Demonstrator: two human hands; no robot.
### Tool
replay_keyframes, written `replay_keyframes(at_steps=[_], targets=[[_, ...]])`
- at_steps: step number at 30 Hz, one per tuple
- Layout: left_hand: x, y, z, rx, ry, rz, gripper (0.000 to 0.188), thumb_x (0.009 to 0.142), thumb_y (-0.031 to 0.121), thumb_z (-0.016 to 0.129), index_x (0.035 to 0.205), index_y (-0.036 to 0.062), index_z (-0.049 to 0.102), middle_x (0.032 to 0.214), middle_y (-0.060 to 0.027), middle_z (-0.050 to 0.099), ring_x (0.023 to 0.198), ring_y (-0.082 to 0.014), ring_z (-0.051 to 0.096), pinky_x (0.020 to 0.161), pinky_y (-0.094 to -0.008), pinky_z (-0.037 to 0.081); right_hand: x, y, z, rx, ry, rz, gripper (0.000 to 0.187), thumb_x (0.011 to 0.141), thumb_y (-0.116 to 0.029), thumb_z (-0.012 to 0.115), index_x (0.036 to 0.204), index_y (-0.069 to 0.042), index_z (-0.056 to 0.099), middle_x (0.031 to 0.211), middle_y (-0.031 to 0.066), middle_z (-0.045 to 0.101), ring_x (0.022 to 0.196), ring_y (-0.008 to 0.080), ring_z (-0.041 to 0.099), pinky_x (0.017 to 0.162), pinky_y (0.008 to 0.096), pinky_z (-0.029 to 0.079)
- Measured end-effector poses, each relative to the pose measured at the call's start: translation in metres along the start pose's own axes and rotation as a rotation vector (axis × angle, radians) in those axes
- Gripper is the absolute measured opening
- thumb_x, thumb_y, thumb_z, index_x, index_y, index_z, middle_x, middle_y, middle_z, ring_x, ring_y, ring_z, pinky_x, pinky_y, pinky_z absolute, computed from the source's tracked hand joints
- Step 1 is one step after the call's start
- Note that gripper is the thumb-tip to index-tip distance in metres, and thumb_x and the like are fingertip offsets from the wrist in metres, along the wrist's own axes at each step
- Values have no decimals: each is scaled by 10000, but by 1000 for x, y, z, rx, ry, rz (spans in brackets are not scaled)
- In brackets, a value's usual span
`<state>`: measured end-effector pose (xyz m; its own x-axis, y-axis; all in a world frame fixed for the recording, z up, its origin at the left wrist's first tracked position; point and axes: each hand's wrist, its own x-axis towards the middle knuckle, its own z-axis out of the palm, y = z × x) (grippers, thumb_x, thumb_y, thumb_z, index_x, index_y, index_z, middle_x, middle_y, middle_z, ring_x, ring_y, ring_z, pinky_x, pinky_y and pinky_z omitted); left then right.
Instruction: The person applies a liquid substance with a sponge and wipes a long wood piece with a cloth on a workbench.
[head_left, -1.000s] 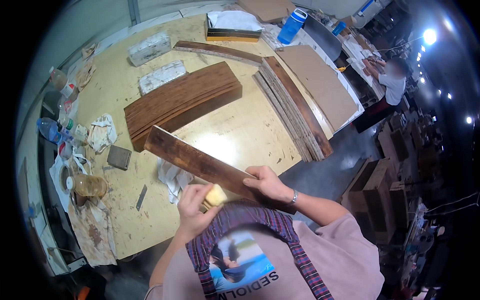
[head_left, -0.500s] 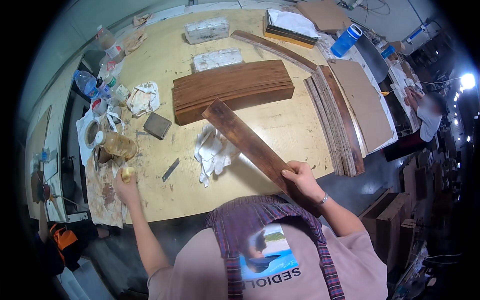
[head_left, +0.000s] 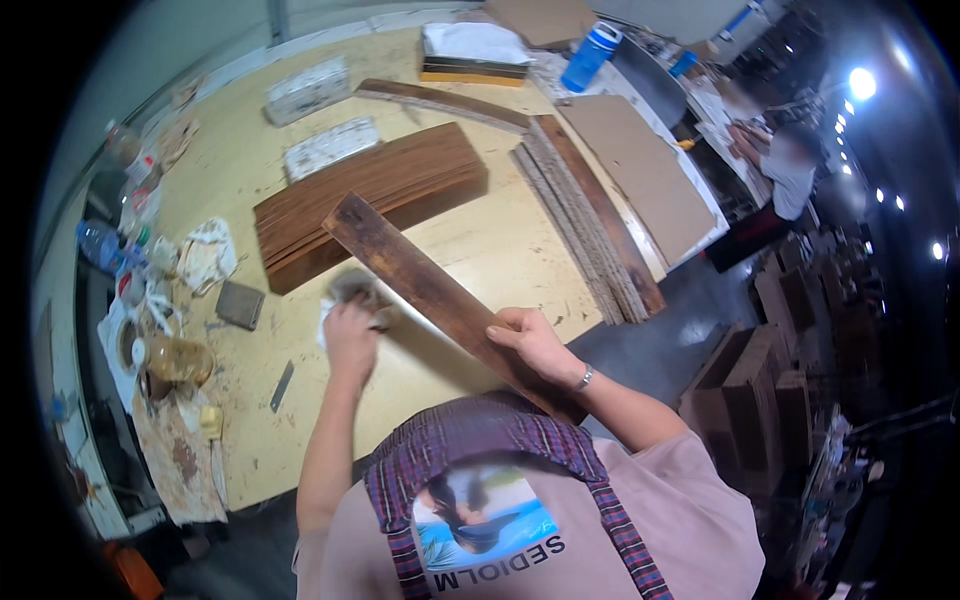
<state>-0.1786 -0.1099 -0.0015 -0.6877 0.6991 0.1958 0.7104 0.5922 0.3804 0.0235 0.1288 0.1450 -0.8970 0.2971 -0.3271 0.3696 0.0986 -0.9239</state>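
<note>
Well, right grip (head_left: 540, 345) clasping brown board (head_left: 420, 283) near one end, rest jutting forward-left; left grip (head_left: 352, 335) clutching rag (head_left: 360, 286)

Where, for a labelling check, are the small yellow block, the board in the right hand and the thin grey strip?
Yellow block (head_left: 211, 422): head view, on its upper face.
Board (head_left: 432, 290): head view, on its broad brown face.
Grey strip (head_left: 282, 387): head view, midway along it.
</note>
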Motion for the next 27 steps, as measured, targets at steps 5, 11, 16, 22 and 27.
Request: replay_keyframes(at_steps=[5,11,16,22,27], targets=[[18,63,-62,-552,326,16,361,812,56,583,1147,128,696,1257,-94,627,1104,-279,596,992,-447,435,4,9,-17,-74,155,19,222,957,-165,589,871,30,651,773,-19,594,723,69,507,638,270,437],[25,130,-74,-150,167,687,371,832,118,609,1169,239,703,1358,-36,625,1339,-185,515,1186,-561,195,-2,-7,2,105,150,-121,226,968,-132,526,961,32,680,826,71,694,722,135,608,684,315,506],[90,19,-115,-115,443,296,377,951,216,591,1319,136,626,1417,-77,578,1371,-251,483,1209,-553,96,-9,-12,-18,-270,136,-135,296,960,-203,570,786,34,610,609,91,545,627,135,498,620,357,437],[100,69,-117,-336,340,332,403,896,-19,514,1264,66,655,1263,-124,659,1249,-312,550,1106,-482,349,36,-20,-4,117,167,-159,273,965,-184,567,789,20,608,693,-5,535,690,87,465,654,301,430],[14,143,-46,-564,-13,846,405,712,-72,571,1077,35,710,1146,-129,686,1172,-316,622,1015,-481,474,111,-54,-19,535,434,-296,257,1002,-170,578,814,0,619,755,-9,574,691,75,489,636,273,422]])
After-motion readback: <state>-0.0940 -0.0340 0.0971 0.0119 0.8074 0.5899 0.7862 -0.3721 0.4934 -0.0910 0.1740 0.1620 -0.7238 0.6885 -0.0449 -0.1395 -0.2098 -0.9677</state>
